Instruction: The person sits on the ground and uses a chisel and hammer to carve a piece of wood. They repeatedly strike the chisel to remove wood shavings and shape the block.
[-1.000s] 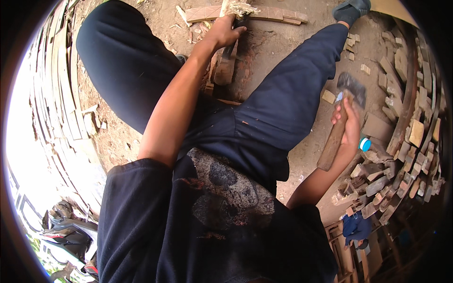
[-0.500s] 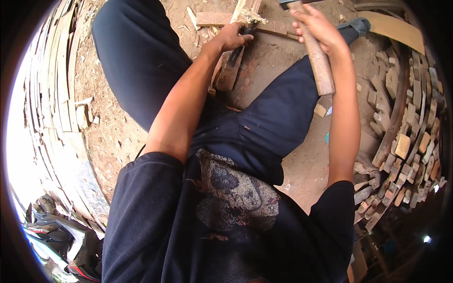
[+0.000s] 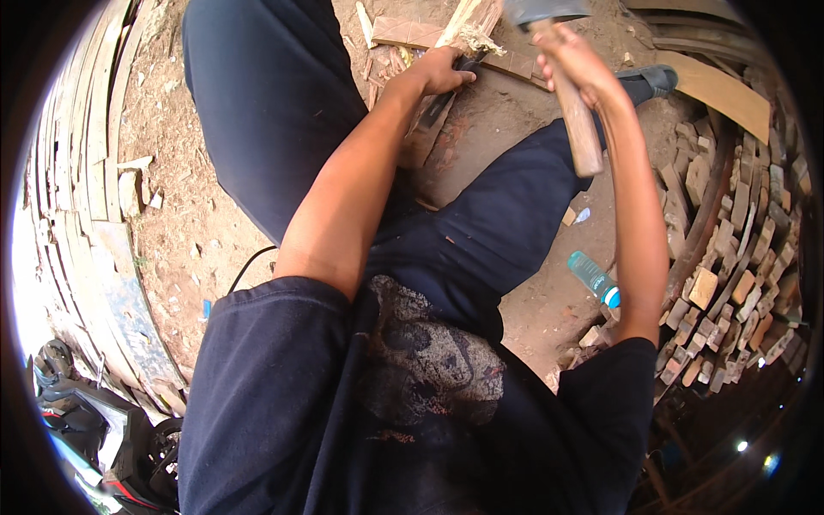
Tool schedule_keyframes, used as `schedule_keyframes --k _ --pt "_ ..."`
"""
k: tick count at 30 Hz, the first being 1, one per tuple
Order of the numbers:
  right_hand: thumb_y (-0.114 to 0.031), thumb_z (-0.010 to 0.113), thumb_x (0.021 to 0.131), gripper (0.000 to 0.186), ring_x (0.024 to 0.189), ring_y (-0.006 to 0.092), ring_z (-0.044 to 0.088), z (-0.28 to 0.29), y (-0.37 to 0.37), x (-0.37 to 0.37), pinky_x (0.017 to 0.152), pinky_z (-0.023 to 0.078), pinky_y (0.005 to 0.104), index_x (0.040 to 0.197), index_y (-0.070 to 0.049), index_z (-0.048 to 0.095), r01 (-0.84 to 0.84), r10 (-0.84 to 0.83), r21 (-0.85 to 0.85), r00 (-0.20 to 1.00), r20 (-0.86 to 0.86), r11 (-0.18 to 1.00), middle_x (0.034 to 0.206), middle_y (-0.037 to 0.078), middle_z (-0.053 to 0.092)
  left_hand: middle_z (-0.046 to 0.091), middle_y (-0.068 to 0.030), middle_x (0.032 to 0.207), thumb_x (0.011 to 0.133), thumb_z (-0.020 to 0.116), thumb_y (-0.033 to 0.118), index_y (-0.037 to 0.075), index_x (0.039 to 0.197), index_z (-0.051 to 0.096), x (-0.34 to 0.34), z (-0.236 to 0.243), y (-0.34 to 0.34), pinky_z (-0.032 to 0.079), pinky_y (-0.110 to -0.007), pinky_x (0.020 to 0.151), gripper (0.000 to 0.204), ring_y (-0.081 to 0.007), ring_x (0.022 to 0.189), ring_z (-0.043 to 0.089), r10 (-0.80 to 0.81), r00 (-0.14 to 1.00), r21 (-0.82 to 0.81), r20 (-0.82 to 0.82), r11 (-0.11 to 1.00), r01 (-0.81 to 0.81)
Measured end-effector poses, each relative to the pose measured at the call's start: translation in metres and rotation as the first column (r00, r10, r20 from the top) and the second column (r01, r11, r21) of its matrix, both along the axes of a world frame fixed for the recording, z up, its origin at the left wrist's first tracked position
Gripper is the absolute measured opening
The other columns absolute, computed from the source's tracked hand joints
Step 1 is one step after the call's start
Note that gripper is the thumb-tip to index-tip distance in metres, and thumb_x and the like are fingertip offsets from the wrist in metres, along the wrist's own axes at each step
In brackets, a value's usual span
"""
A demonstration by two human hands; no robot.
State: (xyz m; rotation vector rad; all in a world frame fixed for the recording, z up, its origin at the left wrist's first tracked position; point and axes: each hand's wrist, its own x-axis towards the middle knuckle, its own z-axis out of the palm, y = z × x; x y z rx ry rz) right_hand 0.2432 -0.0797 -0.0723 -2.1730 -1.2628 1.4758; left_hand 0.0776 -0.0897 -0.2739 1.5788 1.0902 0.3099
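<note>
My left hand is closed around a dark chisel-like tool with a frayed, splintered top that sticks out above the fist. Its dark lower part slants toward me, over a piece of wood lying between my legs. To the right, my right hand grips a hammer high on its wooden handle, close to the wide dark head. That head is raised at the top edge, slightly blurred and partly cut off. It is apart from the frayed top.
Flat boards and wood chips lie on the dirt ahead. A teal bottle rests beside my right forearm. Stacked wood pieces fill the right side, long planks the left. A motorbike stands at lower left.
More of the hammer head now shows at the top edge, with the right hand slightly lower. The left hand keeps its hold. My view has shifted, bringing the teal bottle into sight.
</note>
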Motion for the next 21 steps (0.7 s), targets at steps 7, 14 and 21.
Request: schedule_keyframes --k 7,14,21 --pt "-0.016 0.052 0.101 0.017 0.058 0.0056 0.053 0.023 0.018 0.009 0.046 0.049 0.0189 0.110 -0.002 0.050 -0.077 0.054 -0.140 0.986 -0.158 0.987 0.079 0.004 0.057 0.073 -0.0156 0.094 0.085 0.074 0.031 0.000 0.115 0.064 -0.003 -0.001 0.002 0.051 -0.037 0.086 0.044 -0.0267 0.091 0.070 0.003 1.000 -0.096 0.014 0.995 -0.001" --pt "-0.021 0.047 0.103 0.031 0.059 0.0072 0.054 0.005 0.002 -0.010 0.050 0.051 0.0195 0.124 0.002 0.047 -0.107 0.107 -0.030 0.994 0.004 0.994 0.078 0.003 0.056 0.073 -0.0151 0.090 0.085 0.075 0.030 -0.001 0.110 0.066 -0.003 -0.003 0.004 0.053 -0.035 0.081 0.040 -0.0227 0.085 0.071 0.004 1.000 -0.135 0.023 0.991 -0.001" --pt "-0.019 0.051 0.102 0.022 0.062 0.0069 0.055 0.022 0.025 0.017 0.051 0.050 0.0192 0.106 0.002 0.053 -0.187 0.169 -0.067 0.961 -0.219 0.980 0.080 0.003 0.057 0.073 -0.0132 0.088 0.086 0.074 0.027 -0.002 0.109 0.066 -0.004 -0.002 0.002 0.054 -0.034 0.078 0.038 -0.0198 0.082 0.072 0.051 0.996 -0.207 0.076 0.978 -0.034"
